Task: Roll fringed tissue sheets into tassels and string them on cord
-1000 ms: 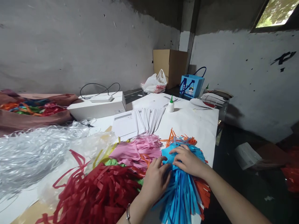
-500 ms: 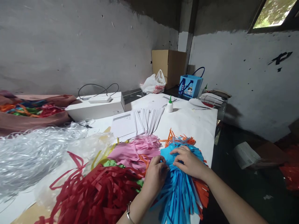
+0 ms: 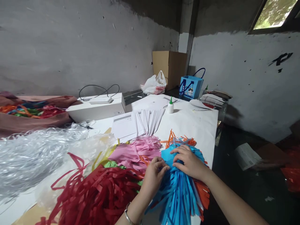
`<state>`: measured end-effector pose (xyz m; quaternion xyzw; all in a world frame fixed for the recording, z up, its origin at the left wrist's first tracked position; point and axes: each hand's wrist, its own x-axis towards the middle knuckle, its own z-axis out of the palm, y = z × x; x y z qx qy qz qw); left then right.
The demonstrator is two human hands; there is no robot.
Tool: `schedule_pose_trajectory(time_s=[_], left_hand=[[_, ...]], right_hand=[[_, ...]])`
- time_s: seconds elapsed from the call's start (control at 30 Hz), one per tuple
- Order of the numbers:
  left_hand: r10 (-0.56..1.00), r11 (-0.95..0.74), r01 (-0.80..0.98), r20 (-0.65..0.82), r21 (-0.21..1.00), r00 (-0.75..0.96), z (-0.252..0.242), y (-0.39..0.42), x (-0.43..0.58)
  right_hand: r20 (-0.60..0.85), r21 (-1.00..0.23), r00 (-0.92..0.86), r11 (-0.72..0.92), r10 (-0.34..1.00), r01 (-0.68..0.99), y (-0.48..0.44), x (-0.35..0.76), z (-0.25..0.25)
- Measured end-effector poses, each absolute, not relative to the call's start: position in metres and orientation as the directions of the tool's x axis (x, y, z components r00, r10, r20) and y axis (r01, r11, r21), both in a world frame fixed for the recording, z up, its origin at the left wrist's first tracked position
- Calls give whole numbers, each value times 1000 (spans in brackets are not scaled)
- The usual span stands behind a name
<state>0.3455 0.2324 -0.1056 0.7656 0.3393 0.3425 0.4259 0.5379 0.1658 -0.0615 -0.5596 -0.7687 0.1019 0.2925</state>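
Two hands [image 3: 153, 175] [image 3: 188, 161], one bracelet [image 3: 127, 214], one blue tote [image 3: 192, 87]

1. A bright blue bundle of thin, flexible fringed sheets [image 3: 181, 195] lies on the white-covered table [image 3: 194, 122], toward its near right edge.
2. A smooth, uncut blue patch [image 3: 165, 154] shows at the bundle's far left part; its middle is partly covered.
3. Long, narrow strips run from there toward the near side, fanned out and overlapping; more spread at the far right.
4. Orange fringed strips [image 3: 202, 192] show along its right side and beyond its far end.
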Motion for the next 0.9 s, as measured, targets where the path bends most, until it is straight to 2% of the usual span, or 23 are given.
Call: schedule_pose_trajectory(time_s=[0.3, 0.53, 0.7, 0.9], left_hand=[[833, -360, 207, 214, 910, 510, -105, 234, 345], [842, -400, 224, 259, 889, 474, -107, 233, 344], [823, -469, 238, 324, 850, 466, -108, 229, 345], [788, -553, 281, 382, 785, 483, -107, 220, 344]], right_hand=[[367, -428, -240, 392, 899, 814, 172, 531, -50], [295, -322, -382, 467, 876, 823, 167, 529, -64], [355, -325, -312, 429, 881, 843, 163, 524, -59], [180, -133, -405, 430, 896, 893, 190, 508, -53]])
